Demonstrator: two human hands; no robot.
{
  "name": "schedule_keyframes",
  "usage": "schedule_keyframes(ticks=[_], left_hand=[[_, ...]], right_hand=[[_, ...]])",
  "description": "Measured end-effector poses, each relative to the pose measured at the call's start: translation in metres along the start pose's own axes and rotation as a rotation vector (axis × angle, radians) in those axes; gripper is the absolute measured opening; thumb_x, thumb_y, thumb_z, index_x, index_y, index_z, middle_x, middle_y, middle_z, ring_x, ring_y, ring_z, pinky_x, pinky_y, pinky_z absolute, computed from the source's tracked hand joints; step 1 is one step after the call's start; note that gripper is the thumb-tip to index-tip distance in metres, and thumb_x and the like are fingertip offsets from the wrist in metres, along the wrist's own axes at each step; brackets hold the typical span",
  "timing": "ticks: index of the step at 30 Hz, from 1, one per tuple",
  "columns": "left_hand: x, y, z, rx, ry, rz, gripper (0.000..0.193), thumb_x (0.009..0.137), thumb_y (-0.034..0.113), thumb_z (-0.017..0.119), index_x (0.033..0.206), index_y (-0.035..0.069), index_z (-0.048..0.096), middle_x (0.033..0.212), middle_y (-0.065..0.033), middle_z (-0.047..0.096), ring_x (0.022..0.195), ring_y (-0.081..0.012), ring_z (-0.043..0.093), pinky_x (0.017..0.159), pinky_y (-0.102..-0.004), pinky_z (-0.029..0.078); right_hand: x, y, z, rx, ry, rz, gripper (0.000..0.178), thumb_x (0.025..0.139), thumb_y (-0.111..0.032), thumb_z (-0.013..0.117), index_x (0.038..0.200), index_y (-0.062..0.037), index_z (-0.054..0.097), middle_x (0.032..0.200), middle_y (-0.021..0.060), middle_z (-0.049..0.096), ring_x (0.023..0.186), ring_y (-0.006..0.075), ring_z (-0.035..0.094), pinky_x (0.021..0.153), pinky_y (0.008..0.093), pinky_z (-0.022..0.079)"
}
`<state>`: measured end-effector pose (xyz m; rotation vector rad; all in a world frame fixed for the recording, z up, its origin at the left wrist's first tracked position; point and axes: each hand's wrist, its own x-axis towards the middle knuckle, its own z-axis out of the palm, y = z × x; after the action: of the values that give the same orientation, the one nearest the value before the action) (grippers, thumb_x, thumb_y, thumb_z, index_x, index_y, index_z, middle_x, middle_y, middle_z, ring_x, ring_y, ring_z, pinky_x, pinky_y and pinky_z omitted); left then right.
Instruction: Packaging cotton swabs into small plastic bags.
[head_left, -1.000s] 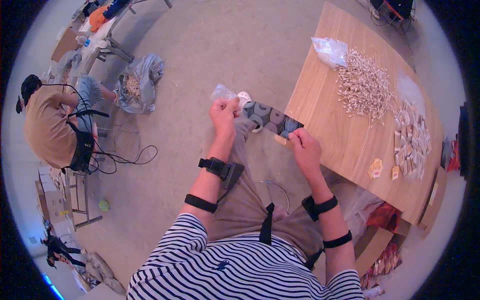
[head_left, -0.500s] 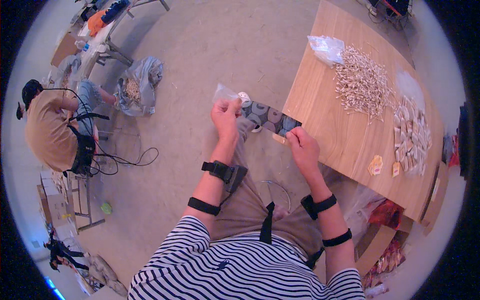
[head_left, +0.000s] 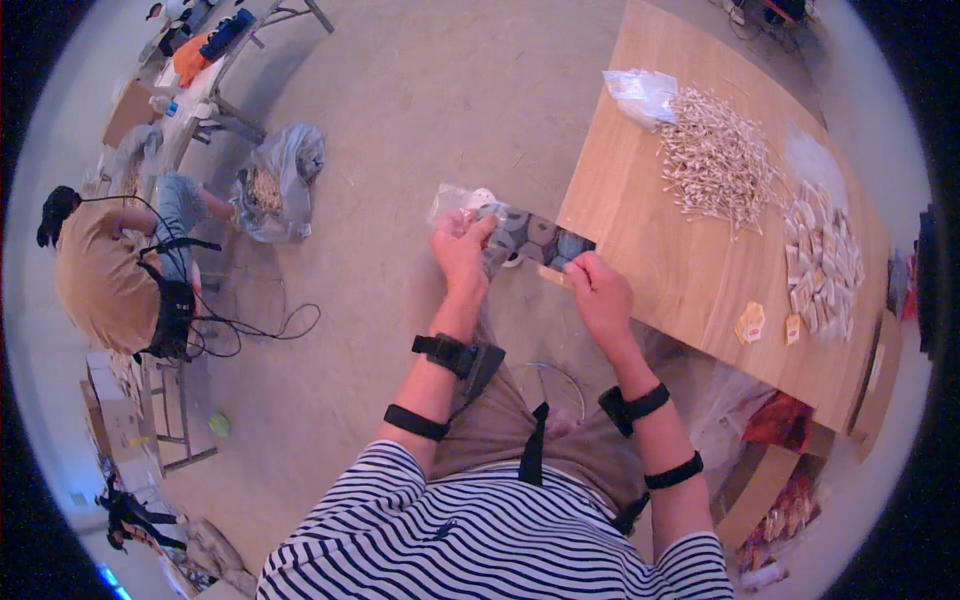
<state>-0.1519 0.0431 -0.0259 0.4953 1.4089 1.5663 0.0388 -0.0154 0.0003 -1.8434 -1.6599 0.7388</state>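
Note:
Between my hands stretches a flat strip printed with dark grey round shapes, perhaps a card or sleeve. My left hand is closed at its left end and pinches a clear plastic bag, which seems to overlap that end. The right end is gripped by my right hand, fingers curled, beside the near left edge of the wooden table. A pale shoe shows partly behind the strip. Whether the strip is inside the bag I cannot tell.
On the table lie loose cotton swabs, a clear bag, small filled packets and yellow tags. Cardboard boxes stand below it. At left sits another person near a grey sack and trailing cables.
My left hand has moved slightly down and right, bringing the clear bag over the strip's left end. My right hand has shifted slightly left, still holding the other end.

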Motion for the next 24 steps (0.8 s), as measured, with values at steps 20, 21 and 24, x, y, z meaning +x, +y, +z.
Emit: schedule_keyframes(ticks=[20,21,24], left_hand=[[-0.029,-0.032,0.026,0.128,-0.121,-0.101,0.03,0.071,0.003,0.079,0.098,0.001,0.066,0.091,-0.0053,0.068,0.075,-0.0171,0.065,0.061,-0.0304,0.053],[-0.026,-0.039,0.025,0.136,-0.128,-0.115,0.027,0.072,0.004,0.079,0.097,0.002,0.067,0.091,-0.0048,0.068,0.074,-0.0165,0.065,0.061,-0.0299,0.052],[-0.028,-0.037,0.024,0.092,-0.148,-0.123,0.025,0.075,0.007,0.078,0.097,0.002,0.068,0.09,-0.0047,0.068,0.074,-0.0152,0.064,0.062,-0.0284,0.051]], right_hand=[[-0.003,0.008,0.005,0.058,-0.012,-0.034,0.022,0.094,-0.032,0.058,0.093,-0.0108,0.064,0.085,0.0161,0.068,0.08,0.0383,0.066,0.068,0.0505,0.049],[-0.003,0.01,0.007,0.044,0.006,-0.019,0.022,0.094,-0.032,0.058,0.093,-0.0108,0.064,0.085,0.0161,0.068,0.08,0.0383,0.066,0.068,0.0505,0.049],[-0.002,0.011,0.004,0.09,-0.055,-0.021,0.023,0.093,-0.03,0.058,0.093,-0.0079,0.064,0.086,0.0172,0.068,0.082,0.037,0.066,0.07,0.0491,0.05]])
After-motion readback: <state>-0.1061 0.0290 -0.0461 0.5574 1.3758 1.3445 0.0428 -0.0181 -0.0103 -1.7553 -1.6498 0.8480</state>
